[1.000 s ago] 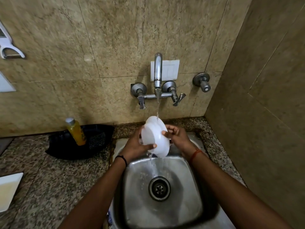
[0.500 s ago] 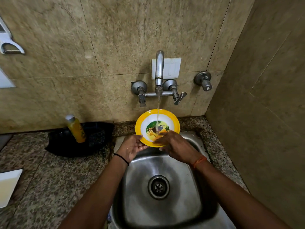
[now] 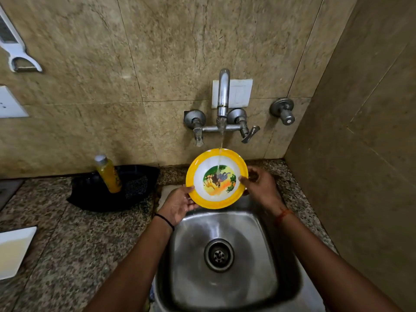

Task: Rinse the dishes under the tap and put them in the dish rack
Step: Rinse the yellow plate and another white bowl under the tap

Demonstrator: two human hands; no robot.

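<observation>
While water runs from the tap point(image 3: 222, 102) onto its printed face, held tilted above the far edge of the sink point(image 3: 225, 278), at about 12 o'clock from the drain point(image 3: 218, 255): the yellow-rimmed plate point(image 3: 217, 181), face toward the camera. Gripped on both sides. At the plate's 8 o'clock, the left hand point(image 3: 179, 204), thumb on the front of the rim, fingers out of sight behind it, grasping the plate. At its 3 o'clock, the right hand point(image 3: 261, 188), fingertips pinching the rim, likewise grasping it.

Judged as mid-rinse: stream landing near the plate's 12 o'clock and running down over the picture; no foam visible on the face. Back of the plate hidden, so cannot tell whether rinsed. Still left, by the look of it: finishing the rinse, shaking off, then racking. No dish rack clearly in view; possibly the black tray point(image 3: 112, 188) on the bench point(image 3: 78, 244) at the sink's 10 o'clock, holding an orange bottle point(image 3: 108, 174), though uncertain. No other dishes visible in the sink, so possibly near the end, but cannot tell what lies outside the view.
</observation>
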